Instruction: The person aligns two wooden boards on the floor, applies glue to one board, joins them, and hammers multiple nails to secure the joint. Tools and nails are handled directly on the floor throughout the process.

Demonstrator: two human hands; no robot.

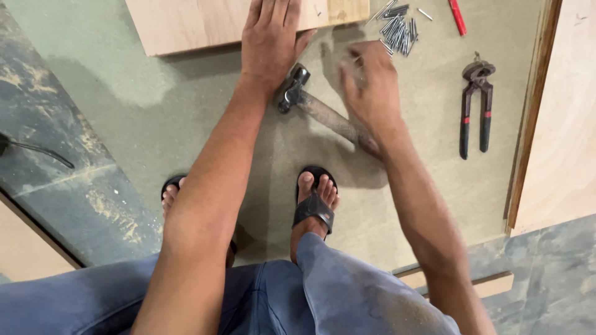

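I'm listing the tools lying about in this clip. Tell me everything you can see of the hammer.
The hammer lies flat on the greenish-brown board, between the person's two forearms. Its dark, worn metal head points up-left, just below the left hand, which rests on a pale wooden panel. The brownish handle, wooden by the look of it, runs down-right and passes under the right wrist, hiding its end. The blurred right hand is above it; neither hand grips it.

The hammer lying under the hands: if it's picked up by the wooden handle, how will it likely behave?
The hammer looks rigid, with a metal head on a wooden handle, so it is probably head-heavy and apt to dip at that end. It lies flat on the dusty board, so it seems unlikely to roll. The worn handle may be a little slick with dust.
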